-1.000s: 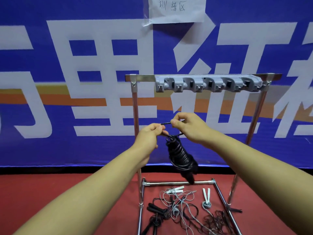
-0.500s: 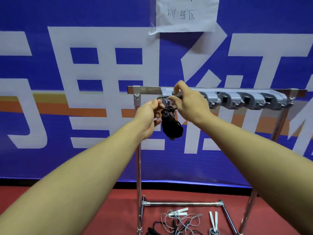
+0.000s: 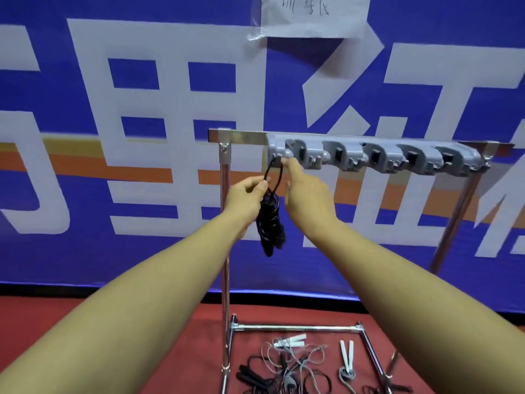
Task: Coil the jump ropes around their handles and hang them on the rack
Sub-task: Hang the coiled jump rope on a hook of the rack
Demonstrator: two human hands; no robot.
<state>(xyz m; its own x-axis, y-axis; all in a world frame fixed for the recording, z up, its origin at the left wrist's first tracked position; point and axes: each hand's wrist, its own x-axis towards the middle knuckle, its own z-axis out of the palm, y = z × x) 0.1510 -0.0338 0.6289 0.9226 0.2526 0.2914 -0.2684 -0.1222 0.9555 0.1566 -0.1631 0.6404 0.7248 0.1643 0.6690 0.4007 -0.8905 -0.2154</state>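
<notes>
Against blue banner, left hand (image 3: 246,194) pinches black rope (image 3: 270,220) on rack (image 3: 369,157); right hand (image 3: 308,199) grip unclear.

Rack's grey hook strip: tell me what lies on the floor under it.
Under the hook strip, loose jump ropes with black and white handles lie tangled on the red floor inside the rack's base. The frame's bottom edge cuts off the rest.

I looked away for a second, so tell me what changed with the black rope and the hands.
The coiled black jump rope went up from below the rack to its leftmost hook, where its loop now hangs. The right hand has let go of the rope, its fingers up at the hook; the left hand still pinches the loop. The loose ropes on the floor stayed put.
</notes>
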